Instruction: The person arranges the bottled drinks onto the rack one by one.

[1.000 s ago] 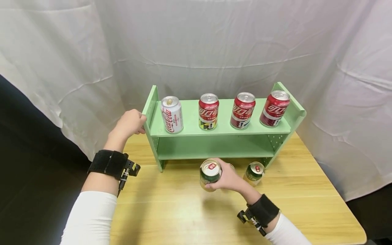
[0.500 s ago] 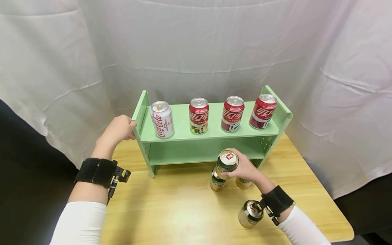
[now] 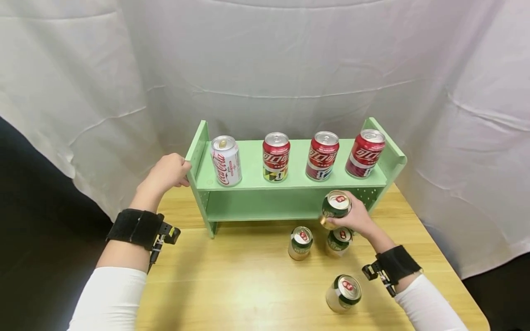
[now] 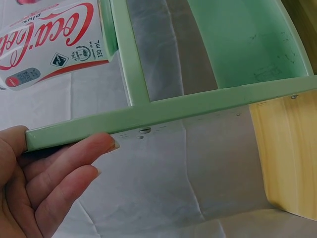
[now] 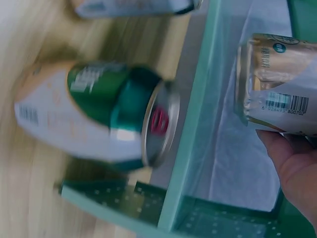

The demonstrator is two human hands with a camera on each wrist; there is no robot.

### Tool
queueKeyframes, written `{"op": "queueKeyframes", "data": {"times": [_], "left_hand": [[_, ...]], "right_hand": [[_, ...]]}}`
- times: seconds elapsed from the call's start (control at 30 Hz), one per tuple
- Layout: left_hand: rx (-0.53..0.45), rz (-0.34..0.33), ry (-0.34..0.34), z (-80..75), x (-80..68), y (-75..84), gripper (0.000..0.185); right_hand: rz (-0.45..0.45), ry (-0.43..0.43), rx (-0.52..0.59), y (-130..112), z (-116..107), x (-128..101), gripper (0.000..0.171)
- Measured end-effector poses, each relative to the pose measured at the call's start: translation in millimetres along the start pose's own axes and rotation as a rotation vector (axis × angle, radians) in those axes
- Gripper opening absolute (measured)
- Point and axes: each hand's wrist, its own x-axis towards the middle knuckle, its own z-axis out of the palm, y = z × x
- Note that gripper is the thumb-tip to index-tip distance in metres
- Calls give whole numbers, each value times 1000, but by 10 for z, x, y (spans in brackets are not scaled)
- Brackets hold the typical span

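In the head view, my left hand (image 3: pixel 169 174) grips the left side panel of a green two-tier shelf (image 3: pixel 265 187). The left wrist view shows the fingers (image 4: pixel 74 163) along the panel's outer face, with the thumb at its end. My right hand (image 3: pixel 357 215) holds a green-and-gold drink can (image 3: pixel 336 203) upright, thumb on its near side, in front of the lower tier's right part. In the right wrist view that held can's (image 5: pixel 285 84) bottom and barcode show. Three similar cans stand on the table: one left can (image 3: pixel 300 243), one can (image 3: pixel 338 242) under the held one, one nearer can (image 3: pixel 343 294).
On the top tier stand a white Coca-Cola can (image 3: pixel 226 161) at the left and three red cola cans, the rightmost red can (image 3: pixel 365 154) by the right panel. The shelf stands on a wooden table (image 3: pixel 244 280). A pale curtain (image 3: pixel 290 69) hangs behind.
My right hand has carried the can rightward and up, from before the shelf's middle to its lower tier's right part. My left hand stays on the panel; the head view has shifted slightly.
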Motion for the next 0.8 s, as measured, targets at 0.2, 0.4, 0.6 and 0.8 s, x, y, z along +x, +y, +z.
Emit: {"op": "queueKeyframes", "data": {"times": [0.2, 0.4, 0.6, 0.8], "left_hand": [[41, -26, -11, 2, 30, -3, 31], [66, -28, 1, 6, 13, 26, 30], [67, -34, 1, 8, -31, 70, 31], [76, -21, 9, 5, -14, 65, 34]], "right_hand": [[71, -9, -45, 158, -94, 40, 74], [110, 0, -65, 272, -129, 107, 71], [144, 2, -76, 396, -172, 185, 73], [174, -23, -88, 431, -229, 250, 75]]}}
